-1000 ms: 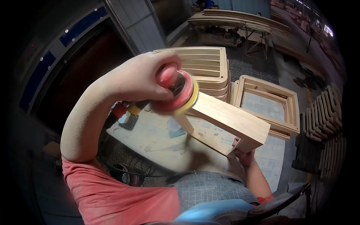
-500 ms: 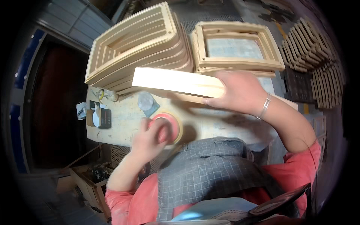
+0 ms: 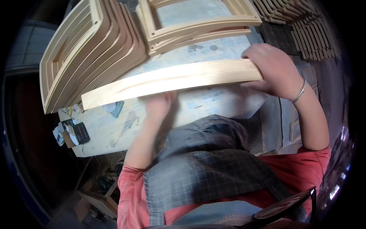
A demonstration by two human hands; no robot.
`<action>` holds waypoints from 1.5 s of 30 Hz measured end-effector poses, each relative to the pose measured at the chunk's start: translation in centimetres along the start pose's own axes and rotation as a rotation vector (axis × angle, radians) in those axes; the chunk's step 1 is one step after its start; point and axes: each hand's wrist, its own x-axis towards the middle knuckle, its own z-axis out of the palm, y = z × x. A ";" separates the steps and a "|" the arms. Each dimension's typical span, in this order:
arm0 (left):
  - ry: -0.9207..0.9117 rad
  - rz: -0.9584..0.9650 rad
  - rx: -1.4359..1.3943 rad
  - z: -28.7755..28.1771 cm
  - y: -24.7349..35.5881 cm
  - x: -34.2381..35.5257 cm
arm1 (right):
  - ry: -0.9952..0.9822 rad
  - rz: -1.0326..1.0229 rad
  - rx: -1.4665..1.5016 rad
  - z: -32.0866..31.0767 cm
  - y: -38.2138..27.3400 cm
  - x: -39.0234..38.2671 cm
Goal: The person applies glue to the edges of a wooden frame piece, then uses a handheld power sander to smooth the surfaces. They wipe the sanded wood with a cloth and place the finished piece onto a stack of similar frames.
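Note:
My right hand (image 3: 275, 72) grips the right end of a pale wooden piece (image 3: 171, 78), whose long, broad top edge runs leftward above the bench. My left hand (image 3: 157, 107) is below the middle of this piece; its fingers are blurred and partly hidden by the wood, so I cannot tell what they hold. The sander is not clearly visible. Just behind and left of the piece stands a stack of curved-cornered wooden frames (image 3: 114, 42).
More frames (image 3: 202, 28) lie stacked at the bench's (image 3: 127, 139) back. A small box with rags (image 3: 78, 131) and a sanding sheet (image 3: 112, 108) lie on its left. Stacked slatted wooden parts (image 3: 312, 40) stand at the right; a wooden crate (image 3: 97, 202) is at lower left.
The sander, first held above the wood in my left hand, went down toward the bench and is now out of clear sight. My right hand has raised and turned the wooden piece crosswise.

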 end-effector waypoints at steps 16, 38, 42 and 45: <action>-0.032 0.549 -0.592 3.9 18.8 6.0 | 0.310 -0.128 0.308 4.1 5.5 -2.8; -0.100 0.547 -0.606 6.0 17.9 4.7 | 0.246 -0.085 0.339 3.9 5.1 -2.5; -0.112 0.411 -0.637 4.5 12.6 4.3 | 0.268 -0.066 0.311 3.9 5.0 -2.5; -0.121 0.211 -0.697 3.3 7.4 4.4 | 0.248 -0.061 0.319 3.8 5.0 -1.8</action>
